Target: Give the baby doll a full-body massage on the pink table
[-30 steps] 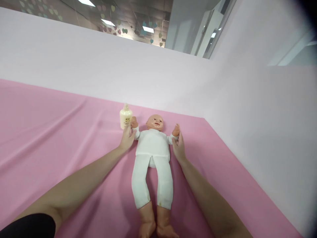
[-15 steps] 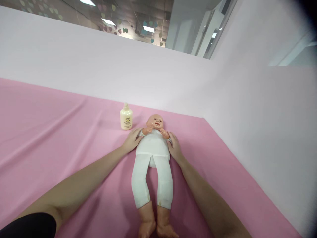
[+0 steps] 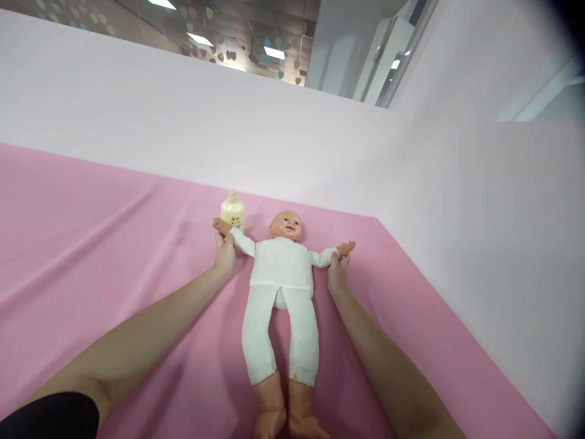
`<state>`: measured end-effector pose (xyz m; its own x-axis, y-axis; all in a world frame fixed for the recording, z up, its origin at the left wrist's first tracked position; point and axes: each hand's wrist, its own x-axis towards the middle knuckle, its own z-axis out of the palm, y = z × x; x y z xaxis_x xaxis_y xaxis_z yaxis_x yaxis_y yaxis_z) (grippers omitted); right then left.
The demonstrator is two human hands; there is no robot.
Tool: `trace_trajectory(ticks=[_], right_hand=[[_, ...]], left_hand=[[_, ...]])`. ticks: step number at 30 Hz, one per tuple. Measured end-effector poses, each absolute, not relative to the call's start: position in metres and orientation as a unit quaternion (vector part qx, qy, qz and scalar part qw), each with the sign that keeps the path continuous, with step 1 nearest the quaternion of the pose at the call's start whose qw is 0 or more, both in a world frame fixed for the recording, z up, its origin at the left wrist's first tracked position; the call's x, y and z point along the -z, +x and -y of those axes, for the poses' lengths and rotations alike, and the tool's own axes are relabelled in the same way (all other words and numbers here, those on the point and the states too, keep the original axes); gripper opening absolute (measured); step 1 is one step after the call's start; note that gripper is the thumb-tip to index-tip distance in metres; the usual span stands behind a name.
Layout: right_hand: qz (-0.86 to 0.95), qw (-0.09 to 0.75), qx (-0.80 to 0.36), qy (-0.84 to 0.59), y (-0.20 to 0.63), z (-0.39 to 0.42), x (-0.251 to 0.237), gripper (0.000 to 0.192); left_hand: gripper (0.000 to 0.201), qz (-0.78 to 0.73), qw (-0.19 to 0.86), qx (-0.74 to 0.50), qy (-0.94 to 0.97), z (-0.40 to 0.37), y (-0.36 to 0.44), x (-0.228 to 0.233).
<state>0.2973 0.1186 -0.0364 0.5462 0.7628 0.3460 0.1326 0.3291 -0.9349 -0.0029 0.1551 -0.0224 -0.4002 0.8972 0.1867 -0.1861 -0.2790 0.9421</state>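
A baby doll (image 3: 282, 265) in a white top and white trousers lies on its back, head away from me and bare feet towards me. Its two arms are stretched out sideways. My left hand (image 3: 224, 256) is closed round the doll's wrist on the left side, just in front of a pump bottle. On the other side my right hand (image 3: 339, 272) grips the doll's other wrist, thumb on the sleeve's end. The cream-coloured bottle (image 3: 232, 210) stands upright, its lower part covered by the doll's forearm and hand.
Pink cloth (image 3: 114, 244) with a few creases covers the surface under the doll. A white wall (image 3: 192, 122) runs along the back and another rises on the right. Above the back wall, a window (image 3: 256, 36) shows ceiling lights and hanging hearts.
Both my hands have moved outward from the doll's sides, now holding its wrists. The doll's arms went from folded on its chest to spread wide. The bottle has stayed in place.
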Motion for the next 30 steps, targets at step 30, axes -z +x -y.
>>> trace_trajectory(ticks=[30], right_hand=[[0.668,0.528,-0.172,-0.496,0.276,-0.103,0.029,0.059]], left_hand=[[0.044,-0.402,0.214,-0.493,0.741,-0.139,0.012,0.021]])
